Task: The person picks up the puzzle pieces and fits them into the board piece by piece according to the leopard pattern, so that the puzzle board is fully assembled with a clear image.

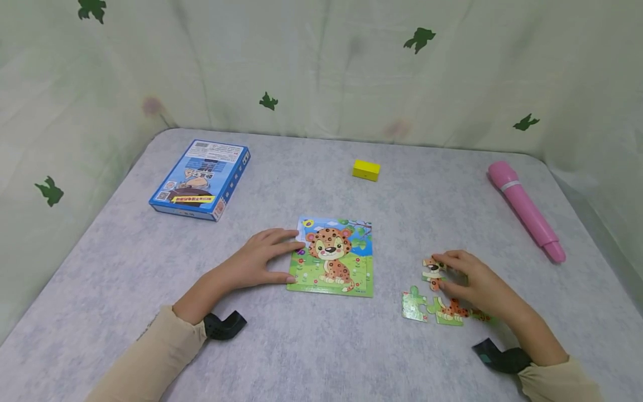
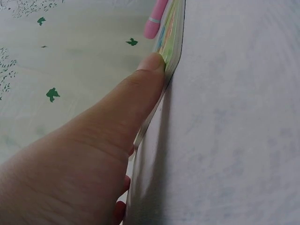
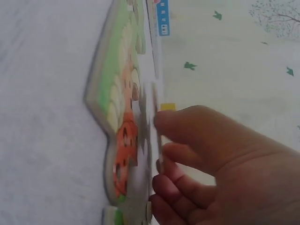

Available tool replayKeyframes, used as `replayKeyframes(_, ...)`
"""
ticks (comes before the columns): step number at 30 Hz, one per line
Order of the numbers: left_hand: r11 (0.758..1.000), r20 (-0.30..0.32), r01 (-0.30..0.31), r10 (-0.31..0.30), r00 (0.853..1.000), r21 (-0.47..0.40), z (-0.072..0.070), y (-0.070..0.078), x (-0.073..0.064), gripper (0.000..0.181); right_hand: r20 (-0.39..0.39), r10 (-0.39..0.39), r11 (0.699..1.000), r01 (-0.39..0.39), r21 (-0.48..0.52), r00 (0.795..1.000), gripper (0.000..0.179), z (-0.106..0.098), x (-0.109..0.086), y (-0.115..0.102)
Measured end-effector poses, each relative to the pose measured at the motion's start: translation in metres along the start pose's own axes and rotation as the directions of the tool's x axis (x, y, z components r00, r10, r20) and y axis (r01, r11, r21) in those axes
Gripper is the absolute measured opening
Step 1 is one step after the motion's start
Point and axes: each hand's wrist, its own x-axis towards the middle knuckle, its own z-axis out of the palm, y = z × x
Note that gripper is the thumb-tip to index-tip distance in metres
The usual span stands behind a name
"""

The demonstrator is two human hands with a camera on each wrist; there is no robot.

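Note:
A square puzzle board (image 1: 331, 283), printed with a spotted leopard cub on grass, lies flat mid-table. Along its left edge rests my left hand (image 1: 263, 259), fingers extended and spread, the thumb (image 2: 152, 63) pressing on the board's near corner. To the right, my right hand (image 1: 477, 285) pinches a puzzle piece (image 1: 432, 269) showing part of the cub's face between thumb and fingers. In the right wrist view this piece is seen edge-on, above the table. Close below it lie a green puzzle piece (image 1: 414, 307), pieces with the cub's spotted body (image 1: 453, 311) and another piece partly under the hand.
A blue box (image 1: 201, 178) lies at the back left. A small yellow block (image 1: 366, 170) sits at the back middle. At the far right lies a pink stick-shaped object (image 1: 527, 212) with a pale band. A curtain with green bird shapes (image 1: 420, 40) hangs behind the table.

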Motion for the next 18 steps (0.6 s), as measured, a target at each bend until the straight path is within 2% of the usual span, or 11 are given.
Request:
replayKeyframes(4, 1.0, -0.001, -0.002, 0.002, 1.0, -0.003, 0.0, 0.0, 0.001, 0.066, -0.053, -0.038, 0.999, 0.037, -0.017, 0.998, 0.046, -0.001, 0.002, -0.004)
replayKeyframes(8, 1.0, 0.001, 0.001, -0.001, 1.0, -0.001, 0.001, 0.0, 0.001, 0.067, -0.129, -0.145, 0.989, 0.141, -0.039, 0.981, 0.048, 0.0, 0.007, -0.013)
replayKeyframes(13, 1.0, 0.001, 0.006, -0.006, 1.0, 0.009, 0.0, 0.003, 0.0, 0.067, -0.173, -0.201, 0.98, 0.198, -0.034, 0.964, 0.049, 0.003, 0.02, -0.037)
replayKeyframes(18, 0.999, 0.011, 0.021, -0.021, 1.0, 0.047, 0.001, 0.01, 0.001, 0.071, -0.186, -0.262, 0.965, 0.263, -0.02, 0.947, 0.049, 0.013, 0.041, -0.061)
